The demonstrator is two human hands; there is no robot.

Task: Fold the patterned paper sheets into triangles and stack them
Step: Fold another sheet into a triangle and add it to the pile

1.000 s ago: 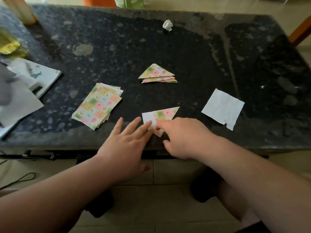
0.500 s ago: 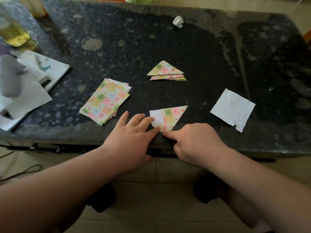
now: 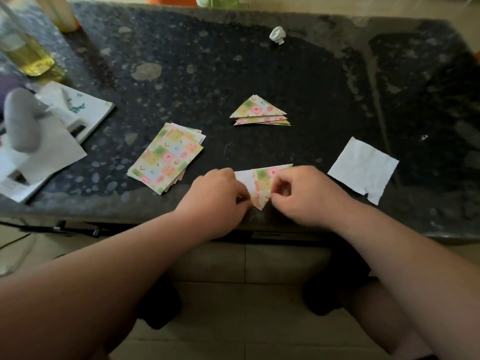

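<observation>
The sheet (image 3: 262, 181) lies between my two hands, on the near edge of the table (image 3: 298, 81). It is partly folded: the patterned part makes a triangle with its tip toward me, and a white strip shows beside it on the left. My left hand (image 3: 218, 201) has its fingers curled and pinches the sheet at its lower left edge. My right hand (image 3: 306, 196) is also curled, and its fingertips pinch the sheet at the right edge, near the tip. Both hands rest on the table.

Just to the left of my left hand, a little farther from me, lies the stack (image 3: 166, 162) of flat patterned sheets, slightly fanned. Straight beyond my hands, well apart from them, are the triangles (image 3: 259, 111), already folded and lying one on another. To the right of my right hand lies a white paper (image 3: 363, 168) with a torn lower edge. Far beyond, near the back edge, is a small paper ball (image 3: 278, 35). Far to my left there are loose papers (image 3: 80, 107) and a bottle (image 3: 28, 55) with yellow liquid.
</observation>
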